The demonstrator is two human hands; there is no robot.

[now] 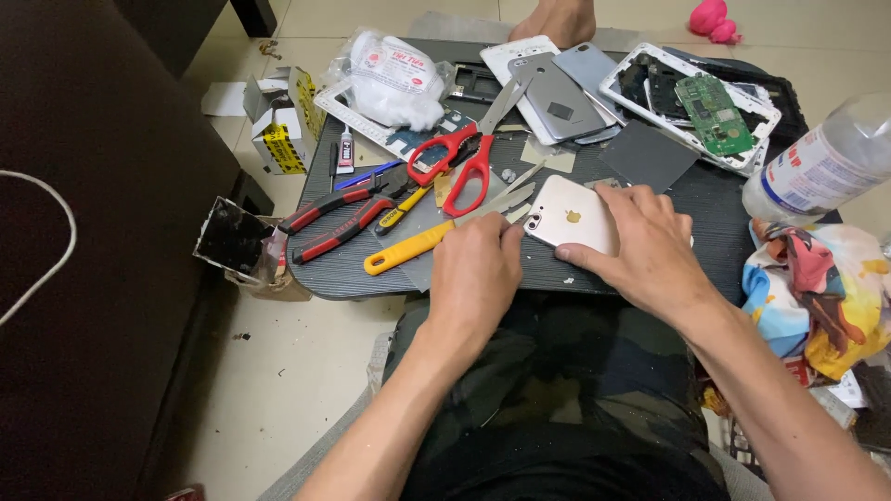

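Note:
A pale gold phone (568, 215) lies back-up on the dark work tray (705, 199) in front of me. My right hand (640, 243) rests over its right side and pins it down. My left hand (475, 269) is closed at the phone's left edge, fingertips touching the corner by the camera; whether it holds a small tool is hidden. A yellow-handled knife (408, 249) lies just left of that hand, blade toward the phone.
Red scissors (457, 158), red-handled pliers (334, 218), a small yellow tool (401, 211), several phone shells (557, 88), a green circuit board (713, 113), a bag of cotton (394, 79), a plastic bottle (821, 162), a colourful cloth (817, 288), a small box (283, 121).

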